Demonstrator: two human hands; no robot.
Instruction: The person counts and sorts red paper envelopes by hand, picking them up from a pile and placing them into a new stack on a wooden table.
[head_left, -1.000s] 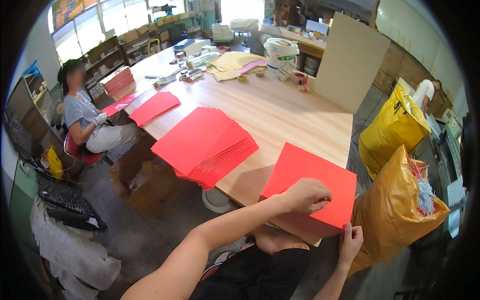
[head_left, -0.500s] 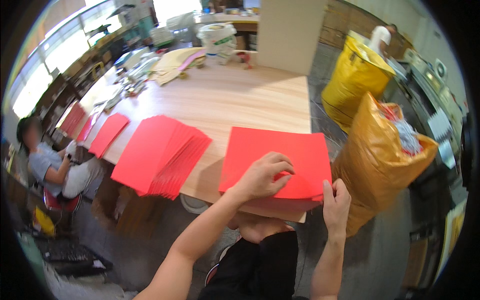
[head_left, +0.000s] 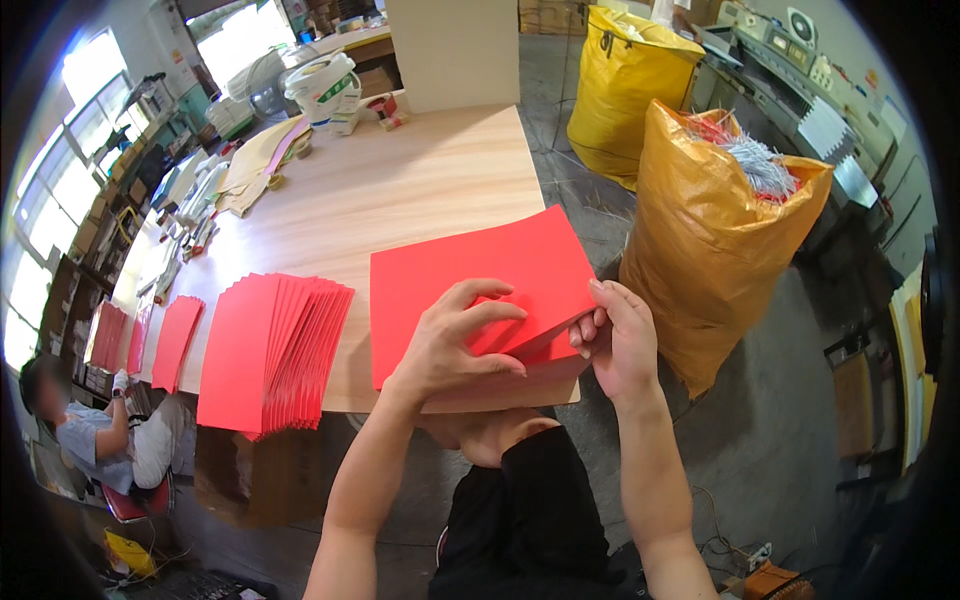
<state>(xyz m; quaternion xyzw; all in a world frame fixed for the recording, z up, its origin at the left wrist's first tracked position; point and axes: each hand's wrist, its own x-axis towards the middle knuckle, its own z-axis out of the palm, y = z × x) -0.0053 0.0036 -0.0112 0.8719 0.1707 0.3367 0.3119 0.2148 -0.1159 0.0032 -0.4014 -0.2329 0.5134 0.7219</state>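
Note:
A stack of red paper (head_left: 540,381) sits at the table's near edge in front of me, and its top red sheet (head_left: 470,258) has its right side bent upward. My right hand (head_left: 624,338) pinches that raised edge between thumb and fingers. Over the sheet's near part is my left hand (head_left: 452,340), its fingers curved and apart, holding nothing; whether its fingertips touch the paper I cannot tell. To the left lies a fanned pile of red sheets (head_left: 250,350), with a smaller red pile (head_left: 178,340) beyond it.
An orange woven sack (head_left: 715,240) full of scraps stands right of the wooden table (head_left: 440,160), with a yellow bag (head_left: 630,90) behind. A white bucket (head_left: 325,95) and tools occupy the far left. Another person (head_left: 100,435) sits at the table's left side.
My right hand has lifted the top sheet's right edge, bending it upward. My left hand's fingers have spread wider. The view has turned right, so the sacks show further left.

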